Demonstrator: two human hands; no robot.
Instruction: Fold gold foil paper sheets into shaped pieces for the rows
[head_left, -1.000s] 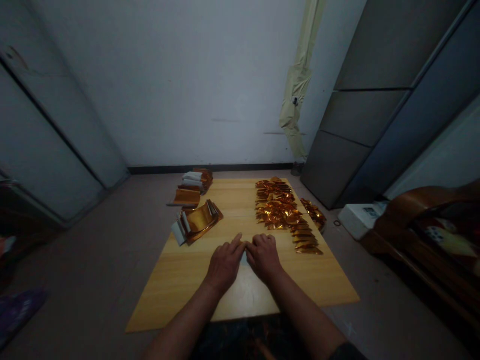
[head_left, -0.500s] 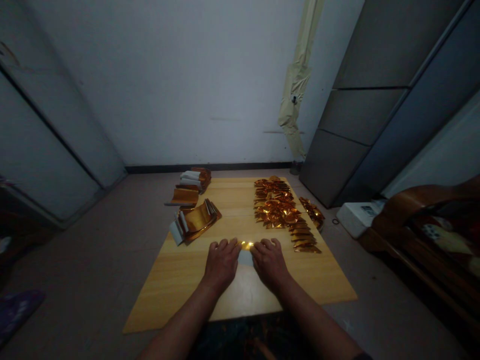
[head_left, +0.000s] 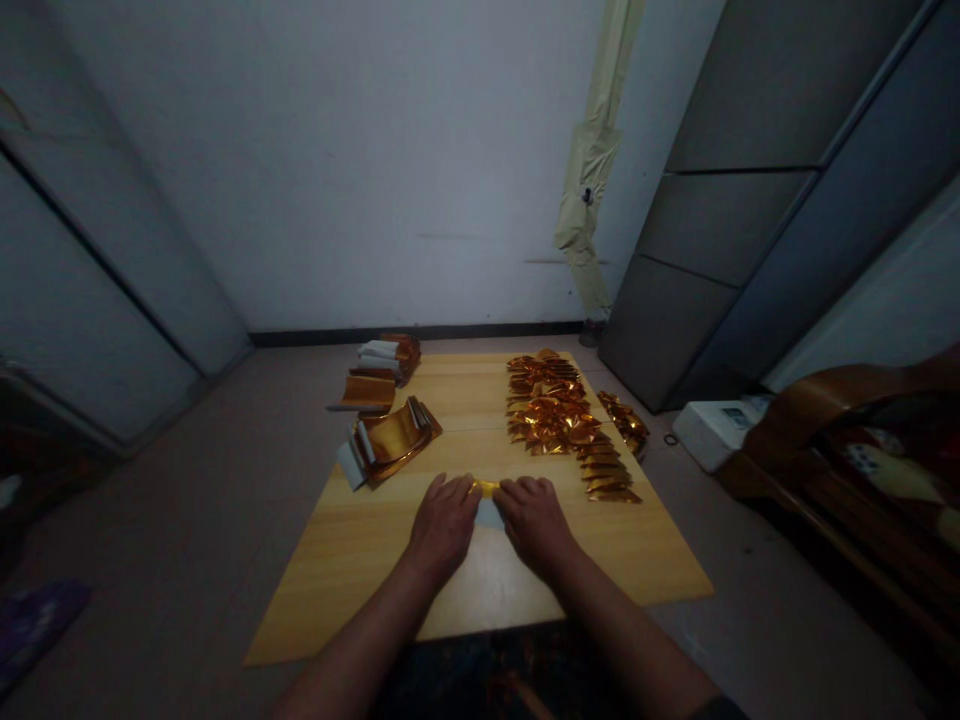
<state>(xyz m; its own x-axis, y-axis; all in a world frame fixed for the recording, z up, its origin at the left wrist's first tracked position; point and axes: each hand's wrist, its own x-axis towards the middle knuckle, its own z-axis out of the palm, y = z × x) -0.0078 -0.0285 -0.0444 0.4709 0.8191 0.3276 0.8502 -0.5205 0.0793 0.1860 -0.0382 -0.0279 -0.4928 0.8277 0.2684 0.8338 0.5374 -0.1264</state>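
Observation:
Both hands rest side by side on a small sheet of gold foil paper (head_left: pixel 487 500) lying on a yellow wooden board (head_left: pixel 360 560). My left hand (head_left: pixel 442 522) presses the sheet's left part with fingers curled over its far edge. My right hand (head_left: pixel 534 518) does the same on the right part. Between the hands show a strip of gold and the sheet's pale back.
Curved stacks of gold foil sheets (head_left: pixel 390 440) lie at the board's left, with more stacks (head_left: pixel 379 375) behind. Several folded gold pieces (head_left: pixel 559 410) lie in rows at the right. A dark cabinet (head_left: pixel 720 270) stands at right, a white box (head_left: pixel 716 425) beside it.
The hands moved slightly away from me along the sheet, and its far edge now shows gold where it is turned over. Fingers went from pointing together to curling over that edge.

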